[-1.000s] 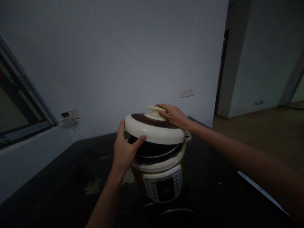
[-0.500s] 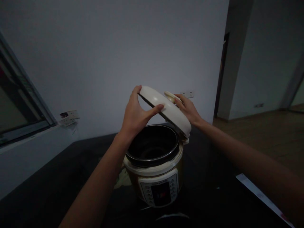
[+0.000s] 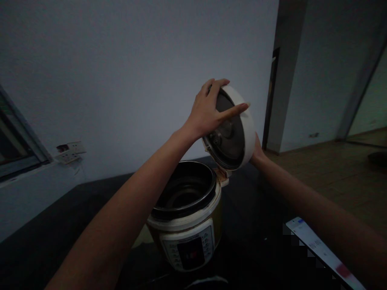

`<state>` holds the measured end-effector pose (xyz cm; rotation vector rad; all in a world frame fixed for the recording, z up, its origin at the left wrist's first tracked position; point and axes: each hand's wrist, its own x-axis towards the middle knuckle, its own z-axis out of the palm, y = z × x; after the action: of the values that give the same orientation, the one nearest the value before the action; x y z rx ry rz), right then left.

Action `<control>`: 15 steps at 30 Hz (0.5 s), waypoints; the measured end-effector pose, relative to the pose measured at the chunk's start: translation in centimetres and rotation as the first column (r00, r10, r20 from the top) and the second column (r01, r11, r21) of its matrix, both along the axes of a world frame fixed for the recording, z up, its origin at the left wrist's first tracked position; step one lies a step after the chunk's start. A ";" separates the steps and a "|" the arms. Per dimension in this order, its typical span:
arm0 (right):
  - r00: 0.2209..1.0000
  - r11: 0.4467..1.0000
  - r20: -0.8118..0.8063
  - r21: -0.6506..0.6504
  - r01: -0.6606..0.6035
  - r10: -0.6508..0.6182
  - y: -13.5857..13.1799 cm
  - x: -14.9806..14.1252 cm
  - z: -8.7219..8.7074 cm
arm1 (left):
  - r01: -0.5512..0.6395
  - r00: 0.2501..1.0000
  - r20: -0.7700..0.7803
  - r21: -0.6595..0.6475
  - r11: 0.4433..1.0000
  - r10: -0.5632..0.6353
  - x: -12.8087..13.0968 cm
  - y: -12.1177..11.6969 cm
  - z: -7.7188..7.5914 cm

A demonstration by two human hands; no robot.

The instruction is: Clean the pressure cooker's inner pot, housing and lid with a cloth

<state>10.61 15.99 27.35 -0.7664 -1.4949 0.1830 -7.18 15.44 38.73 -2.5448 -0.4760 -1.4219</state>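
Note:
A cream electric pressure cooker (image 3: 187,225) stands on a dark table (image 3: 45,237), with its dark inner pot (image 3: 184,189) exposed. Its round cream lid (image 3: 238,129) is held up above the cooker's right rim, tilted nearly on edge with the metal underside facing me. My left hand (image 3: 210,108) grips the lid's upper left rim, thumb across the inside. My right hand (image 3: 256,151) is mostly hidden behind the lid, at its outer side. The cooker's control panel (image 3: 189,251) faces me.
A white wall with sockets (image 3: 71,150) runs behind the table. A window frame (image 3: 15,149) is at the left. A doorway (image 3: 270,100) and wooden floor (image 3: 338,169) lie to the right. A phone with a lit screen (image 3: 323,251) lies on the table's right side.
The lid has come off the cooker, risen and tipped from flat to nearly on edge, moving up and right. Both hands rose with it. The inner pot is now fully exposed.

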 end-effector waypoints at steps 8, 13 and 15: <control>0.935 0.993 -0.340 -0.026 -0.118 0.102 0.0 2.2 -1.9 | -0.007 0.990 -0.144 -0.005 1.000 0.006 5.2 1.1 1.3; 0.859 0.979 -0.487 -0.033 -0.201 0.160 -0.1 3.7 -3.6 | 0.042 0.980 -0.194 -0.017 0.999 -0.045 8.2 0.7 1.0; 0.844 0.978 -0.516 -0.049 -0.201 0.147 -0.2 4.1 -4.2 | 0.060 0.977 -0.204 -0.028 0.998 -0.065 9.5 0.7 0.6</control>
<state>14.70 15.75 23.18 -0.5981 -1.0466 0.5626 2.33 16.12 39.37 -2.7079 -0.3819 -1.1607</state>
